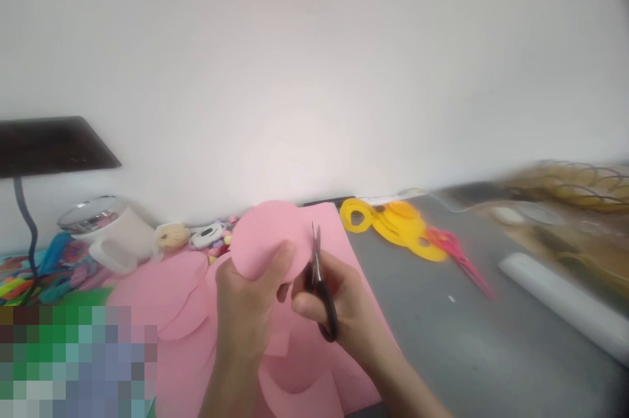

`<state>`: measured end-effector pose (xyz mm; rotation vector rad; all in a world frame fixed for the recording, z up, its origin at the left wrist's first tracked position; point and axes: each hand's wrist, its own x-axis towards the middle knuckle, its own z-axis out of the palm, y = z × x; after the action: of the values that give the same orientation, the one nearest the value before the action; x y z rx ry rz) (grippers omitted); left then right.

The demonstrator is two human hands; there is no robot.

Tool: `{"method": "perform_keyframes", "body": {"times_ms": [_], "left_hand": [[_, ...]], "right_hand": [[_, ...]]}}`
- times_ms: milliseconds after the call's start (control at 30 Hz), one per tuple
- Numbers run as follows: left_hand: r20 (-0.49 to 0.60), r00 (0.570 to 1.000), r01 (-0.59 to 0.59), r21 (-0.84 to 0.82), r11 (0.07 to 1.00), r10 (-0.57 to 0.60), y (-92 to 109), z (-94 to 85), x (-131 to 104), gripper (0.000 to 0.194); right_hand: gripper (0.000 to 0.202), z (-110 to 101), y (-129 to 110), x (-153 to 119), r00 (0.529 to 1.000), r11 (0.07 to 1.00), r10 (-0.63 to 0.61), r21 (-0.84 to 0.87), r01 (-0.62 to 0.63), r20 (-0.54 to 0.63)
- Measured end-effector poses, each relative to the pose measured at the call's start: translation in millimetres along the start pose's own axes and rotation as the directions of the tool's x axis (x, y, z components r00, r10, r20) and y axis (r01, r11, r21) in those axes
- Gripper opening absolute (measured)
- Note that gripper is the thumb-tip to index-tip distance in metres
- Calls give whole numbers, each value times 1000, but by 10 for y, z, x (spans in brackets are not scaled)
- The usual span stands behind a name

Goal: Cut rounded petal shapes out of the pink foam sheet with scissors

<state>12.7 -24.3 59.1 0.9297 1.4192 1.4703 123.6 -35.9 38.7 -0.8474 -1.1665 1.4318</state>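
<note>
Left hand (248,297) has a round pink paper disc (265,231) pinched by its near edge, thumb flat on top, fingers curled under. Right hand (346,306) is wrapped round the black-handled scissors (331,323), points up and away from the person, blades slightly parted right by the disc's right-hand edge; from where I stand, can't tell if they're biting into it. Both hands are close together, disc held up just beyond the left one.

Under the hands: large pink paper sheet (344,241), on a grey worktop (417,313). Left of the left hand, overlapping rounded pink paper pieces (157,280). Below the hands, nearer the person, a pink offcut with a curved edge (309,398).

Beyond and right of the right hand: yellow paper ring (346,216), more yellow paper cut-outs (393,225) touching it, then pink-handled scissors (464,257) against those. Further right, a white roll (565,306); small white scrap (451,299) between it and the right hand.

Far left past the left hand: white mug (130,238), beige round item (171,237) beside it, dark flat panel (54,149) above. Near left corner is pixelated.
</note>
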Motion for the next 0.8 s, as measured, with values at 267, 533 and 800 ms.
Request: {"method": "perform_keyframes", "body": {"times_ms": [267, 533, 800], "left_hand": [[51, 997, 49, 27, 998, -50, -9, -39, 22, 24], [35, 998, 40, 68, 997, -43, 6, -42, 19, 27], [17, 1000, -1, 75, 997, -1, -28, -44, 35, 33]], "right_hand": [[39, -19, 54, 8, 999, 999, -25, -39, 24, -27], [38, -25, 41, -1, 999, 1000, 9, -24, -10, -37], [40, -34, 48, -1, 999, 998, 11, -54, -13, -30]]}}
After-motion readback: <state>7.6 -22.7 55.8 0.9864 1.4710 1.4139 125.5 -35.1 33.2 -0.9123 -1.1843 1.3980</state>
